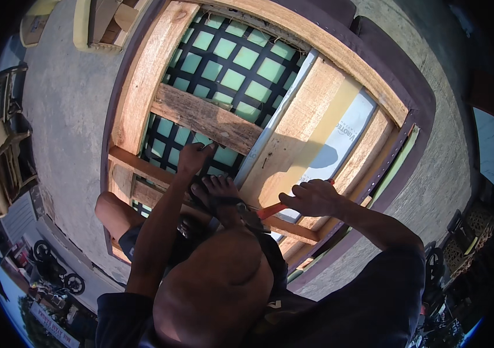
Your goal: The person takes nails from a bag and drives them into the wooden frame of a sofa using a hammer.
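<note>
The right hand (314, 198) is wrapped round an orange-handled tool (272, 210), its long axis slanting down and leftward from the grip to a dark end beside the person's foot (219, 188). The left hand (193, 158), fingers curled, though whether they pinch anything cannot be told, hangs up and left of that end, over the black webbing (235, 52) near the wooden crosspiece (206, 115), farther from the handle.

Bright sunlight, crisp shadows, fisheye-bent edges.
</note>
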`<state>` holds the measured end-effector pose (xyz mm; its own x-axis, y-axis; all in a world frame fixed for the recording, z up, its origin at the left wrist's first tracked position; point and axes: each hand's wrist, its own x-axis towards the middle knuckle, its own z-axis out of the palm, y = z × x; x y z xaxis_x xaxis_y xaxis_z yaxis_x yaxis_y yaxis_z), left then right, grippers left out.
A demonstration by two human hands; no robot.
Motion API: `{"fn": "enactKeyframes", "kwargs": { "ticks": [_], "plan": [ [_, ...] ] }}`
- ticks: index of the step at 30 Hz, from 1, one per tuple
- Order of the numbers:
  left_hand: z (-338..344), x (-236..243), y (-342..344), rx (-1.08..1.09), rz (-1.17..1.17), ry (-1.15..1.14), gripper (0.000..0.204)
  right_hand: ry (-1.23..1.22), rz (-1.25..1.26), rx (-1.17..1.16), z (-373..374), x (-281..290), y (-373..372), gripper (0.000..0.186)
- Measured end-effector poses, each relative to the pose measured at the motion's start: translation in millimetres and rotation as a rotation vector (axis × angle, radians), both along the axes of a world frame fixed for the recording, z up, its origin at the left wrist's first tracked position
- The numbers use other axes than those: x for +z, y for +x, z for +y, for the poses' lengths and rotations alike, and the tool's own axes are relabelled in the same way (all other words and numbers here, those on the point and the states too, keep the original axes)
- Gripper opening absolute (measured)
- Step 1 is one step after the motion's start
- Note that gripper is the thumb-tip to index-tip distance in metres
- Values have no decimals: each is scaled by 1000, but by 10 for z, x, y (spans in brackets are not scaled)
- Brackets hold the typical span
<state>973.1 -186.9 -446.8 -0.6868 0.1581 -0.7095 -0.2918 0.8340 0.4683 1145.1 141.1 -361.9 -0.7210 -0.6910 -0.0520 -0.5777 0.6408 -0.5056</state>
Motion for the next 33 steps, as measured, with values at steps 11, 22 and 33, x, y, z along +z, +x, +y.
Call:
{"fn": "enactKeyframes", "kwargs": {
  "ticks": [11,22,33],
  "plan": [
    [-43,-26,387,-14,62,-69,47,230,-252,40,-127,111,19,36],
    [-146,-277,360,-31,163,-93,42,488,-101,70,152,-38,-137,36],
    [-147,-224,504,-116,52,-110,44,263,-118,161,11,151,-8,40]
  ]
}}
